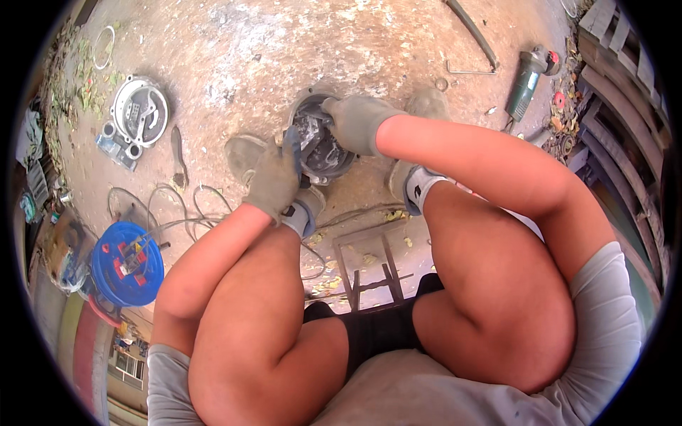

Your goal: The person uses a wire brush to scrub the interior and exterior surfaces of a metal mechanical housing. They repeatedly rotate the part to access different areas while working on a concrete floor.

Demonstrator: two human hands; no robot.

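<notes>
A round grey metal housing stands between my feet, its open top toward me and pale, uneven parts inside. My left hand, in a grey-green work glove, is closed at the housing's left rim; a dark bluish patch shows at its fingers. My right hand, in a matching glove, reaches over the far right rim with its fingers curled at the opening. What those fingers hold, if anything, is hidden.
At left lie a round metal cover, a dark-handled tool and looped cable. A blue round lid with a power strip is nearer. A green angle grinder and a bar lie at far right, beside stacked wood.
</notes>
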